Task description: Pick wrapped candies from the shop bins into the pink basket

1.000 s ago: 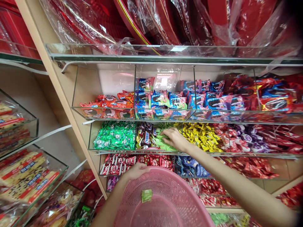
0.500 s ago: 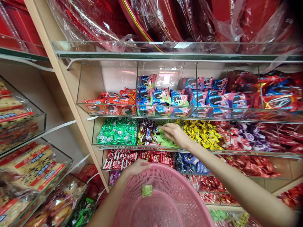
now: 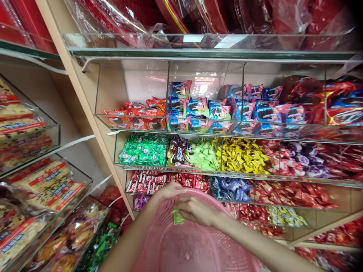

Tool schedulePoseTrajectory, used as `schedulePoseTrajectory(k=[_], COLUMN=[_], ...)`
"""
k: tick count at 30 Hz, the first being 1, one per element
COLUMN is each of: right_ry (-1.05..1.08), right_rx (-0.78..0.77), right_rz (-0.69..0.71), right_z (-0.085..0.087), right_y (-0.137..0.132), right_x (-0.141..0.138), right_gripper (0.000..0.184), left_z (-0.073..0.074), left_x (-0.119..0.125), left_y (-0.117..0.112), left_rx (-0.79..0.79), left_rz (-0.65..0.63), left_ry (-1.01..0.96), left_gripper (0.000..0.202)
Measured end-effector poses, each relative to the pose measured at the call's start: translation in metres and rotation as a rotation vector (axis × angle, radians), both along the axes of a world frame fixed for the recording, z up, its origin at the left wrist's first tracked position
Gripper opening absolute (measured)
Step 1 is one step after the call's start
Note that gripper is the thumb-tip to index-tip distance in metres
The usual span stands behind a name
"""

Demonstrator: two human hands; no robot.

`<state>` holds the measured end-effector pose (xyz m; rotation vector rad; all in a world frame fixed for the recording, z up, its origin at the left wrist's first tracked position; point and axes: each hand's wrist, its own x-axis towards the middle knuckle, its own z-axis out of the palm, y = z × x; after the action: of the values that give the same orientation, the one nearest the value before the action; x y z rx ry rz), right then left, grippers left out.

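Note:
My left hand [image 3: 170,190] is closed on the far rim of a pink plastic basket [image 3: 227,236] with perforated walls. My right hand [image 3: 195,210] is over the inside of that basket, its fingers bent together and pointing left. Just at its fingertips shows a small green wrapped candy [image 3: 177,217], in the same spot of the basket as before. What the right fingers hold, if anything, is hidden. Beyond the basket, a bin of light green wrapped candies [image 3: 204,154] sits beside dark Snickers bars [image 3: 179,153].
Shelf bins hold green candies [image 3: 144,149], yellow candies [image 3: 244,155], blue candies [image 3: 232,189] and packaged cookies [image 3: 195,107]. A glass shelf edge [image 3: 210,54] crosses above. Packaged biscuits [image 3: 42,192] fill angled glass bins on the left, past a wooden upright [image 3: 79,102].
My right hand has come from the light green candy bin down into the basket. The view has shifted slightly, and my left hand stays on the rim.

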<state>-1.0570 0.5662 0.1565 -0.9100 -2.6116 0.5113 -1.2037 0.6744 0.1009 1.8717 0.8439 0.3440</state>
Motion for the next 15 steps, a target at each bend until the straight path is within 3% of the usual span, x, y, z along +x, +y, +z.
schedulePoseTrajectory(k=[3, 6, 9, 15], right_ry=[-0.083, -0.075, -0.049, -0.168], right_rx=[-0.021, -0.027, -0.047, -0.040], right_rz=[-0.046, -0.088, -0.112, -0.215], right_z=[-0.038, -0.058, -0.066, -0.063], right_y=[0.013, 0.010, -0.001, -0.007], right_x=[-0.001, -0.001, 0.000, 0.007], right_gripper=[0.031, 0.033, 0.034, 0.035], left_z=[-0.003, -0.003, -0.001, 0.001], left_x=[0.001, -0.002, -0.006, -0.006], left_y=[0.000, -0.001, -0.004, -0.009], left_rx=[0.039, 0.068, 0.072, 0.043], left_rz=[-0.008, -0.003, 0.008, 0.001], left_ry=[0.039, 0.081, 0.136, 0.122], left_gripper=[0.048, 0.049, 0.051, 0.056])
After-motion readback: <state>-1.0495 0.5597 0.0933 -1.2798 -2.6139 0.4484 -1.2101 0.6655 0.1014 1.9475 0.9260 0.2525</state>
